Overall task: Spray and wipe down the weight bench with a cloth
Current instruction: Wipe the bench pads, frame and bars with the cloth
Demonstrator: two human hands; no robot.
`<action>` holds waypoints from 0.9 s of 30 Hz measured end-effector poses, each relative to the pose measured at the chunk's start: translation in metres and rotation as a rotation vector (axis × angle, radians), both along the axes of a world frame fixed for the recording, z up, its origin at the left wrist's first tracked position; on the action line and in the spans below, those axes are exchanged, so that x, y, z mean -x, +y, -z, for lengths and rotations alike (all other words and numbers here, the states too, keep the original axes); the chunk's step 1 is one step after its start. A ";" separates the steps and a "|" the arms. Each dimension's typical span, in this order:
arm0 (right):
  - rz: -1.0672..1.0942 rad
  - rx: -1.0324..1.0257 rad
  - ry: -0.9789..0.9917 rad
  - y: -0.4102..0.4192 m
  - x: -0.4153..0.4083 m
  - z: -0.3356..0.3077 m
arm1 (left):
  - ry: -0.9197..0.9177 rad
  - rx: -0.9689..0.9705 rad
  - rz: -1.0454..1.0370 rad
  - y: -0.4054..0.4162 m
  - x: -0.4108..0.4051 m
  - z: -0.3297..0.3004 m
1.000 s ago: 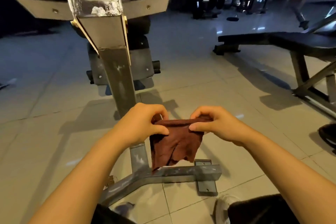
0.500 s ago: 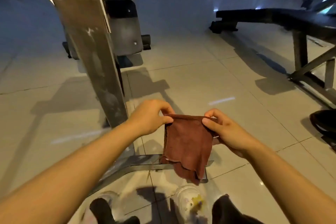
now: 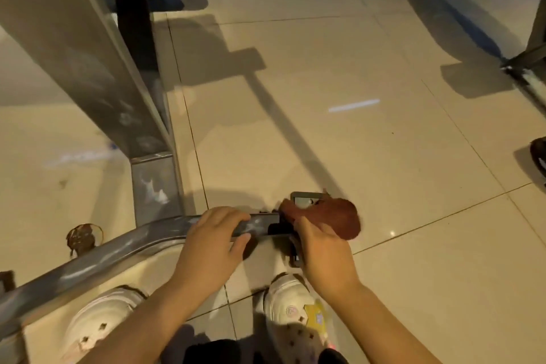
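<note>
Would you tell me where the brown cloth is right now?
Low in the head view, right of centre: the brown cloth is gripped by the right hand against the bench's floor bar end.

Both hands now low at floor level, no longer raised in front of body. Left hand (image 3: 212, 241) releases cloth (image 3: 331, 217) and rests across grey base bar (image 3: 118, 248) of bench frame, fingers draped over it. Right hand (image 3: 322, 251) alone grips cloth, now bunched, no longer spread flat between two hands, pressed at bar's end by foot plate (image 3: 307, 199). View tilts further down: white shoes (image 3: 295, 313) fill lower edge, upper frame out of sight.
</note>
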State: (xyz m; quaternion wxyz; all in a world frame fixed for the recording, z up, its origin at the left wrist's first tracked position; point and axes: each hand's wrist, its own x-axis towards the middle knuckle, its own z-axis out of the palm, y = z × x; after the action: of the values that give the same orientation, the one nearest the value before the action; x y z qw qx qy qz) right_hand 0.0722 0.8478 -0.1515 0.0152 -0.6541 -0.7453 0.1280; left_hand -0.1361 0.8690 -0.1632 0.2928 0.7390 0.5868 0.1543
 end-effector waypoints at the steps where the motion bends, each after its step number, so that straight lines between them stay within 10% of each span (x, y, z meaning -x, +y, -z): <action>1: -0.032 -0.029 0.002 -0.005 0.005 0.013 | 0.058 -0.042 0.007 -0.003 0.007 0.009; 13: 0.228 -0.062 -0.079 0.035 -0.025 0.072 | 0.481 -0.126 0.117 -0.014 0.046 0.033; 27: -0.058 0.096 -0.073 0.051 0.033 0.065 | 0.630 -0.116 0.082 -0.008 0.061 0.042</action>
State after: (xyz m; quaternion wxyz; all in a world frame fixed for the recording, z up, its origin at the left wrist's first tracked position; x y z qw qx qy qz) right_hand 0.0397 0.8989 -0.2169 -0.0470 -0.6364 -0.7571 0.1399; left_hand -0.1970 0.8613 -0.2050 0.0602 0.7889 0.6085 -0.0609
